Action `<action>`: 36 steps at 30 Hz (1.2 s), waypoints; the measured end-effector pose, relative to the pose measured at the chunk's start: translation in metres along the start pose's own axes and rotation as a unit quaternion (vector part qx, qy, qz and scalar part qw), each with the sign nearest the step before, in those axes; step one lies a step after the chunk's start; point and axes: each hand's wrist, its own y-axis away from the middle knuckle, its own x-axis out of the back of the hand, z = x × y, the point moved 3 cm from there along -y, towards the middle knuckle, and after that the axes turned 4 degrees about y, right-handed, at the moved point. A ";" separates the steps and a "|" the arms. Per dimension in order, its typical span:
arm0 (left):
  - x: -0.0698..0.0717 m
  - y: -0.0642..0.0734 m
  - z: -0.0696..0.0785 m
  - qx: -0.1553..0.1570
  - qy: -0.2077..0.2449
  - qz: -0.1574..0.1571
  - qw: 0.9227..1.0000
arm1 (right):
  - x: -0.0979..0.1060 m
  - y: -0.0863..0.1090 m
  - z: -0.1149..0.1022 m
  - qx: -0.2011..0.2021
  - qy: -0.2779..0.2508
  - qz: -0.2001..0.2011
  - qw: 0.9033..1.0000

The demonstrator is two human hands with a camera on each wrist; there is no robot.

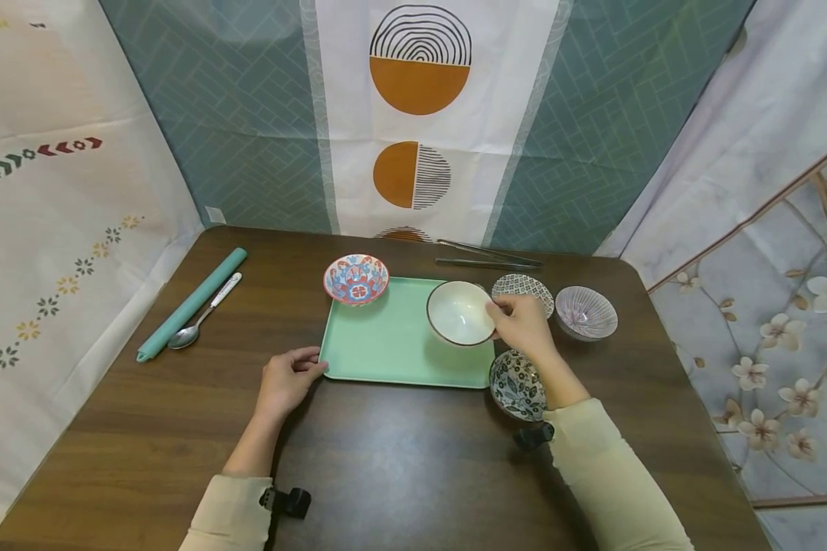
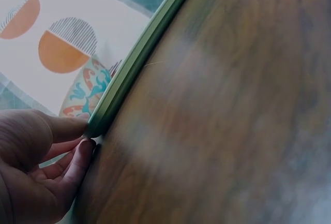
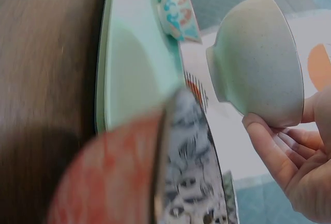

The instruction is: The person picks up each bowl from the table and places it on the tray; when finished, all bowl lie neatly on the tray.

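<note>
My right hand grips a white bowl with a dark rim by its right side. In the right wrist view the white bowl hangs above the right part of the light green tray, apart from it. At the tray's near left corner, the thumb and fingers of my left hand pinch the edge; the left wrist view shows the left hand there. A red and blue patterned bowl sits at the tray's far left corner. Beneath my right forearm is a dark floral bowl, beside the tray's near right corner.
Right of the tray stand a black-and-white patterned bowl, partly behind my right hand, and a purple-striped bowl. Chopsticks lie behind the tray. A spoon and a rolled green mat lie on the left of the table.
</note>
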 end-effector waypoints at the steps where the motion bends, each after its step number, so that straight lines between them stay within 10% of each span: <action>1: 0.000 0.000 0.000 0.000 0.001 -0.001 1.000 | -0.003 -0.001 -0.002 -0.002 -0.003 -0.004 1.000; 36: 0.002 -0.001 0.000 -0.017 0.017 -0.001 1.000 | -0.130 -0.010 -0.064 -0.042 -0.047 -0.118 0.991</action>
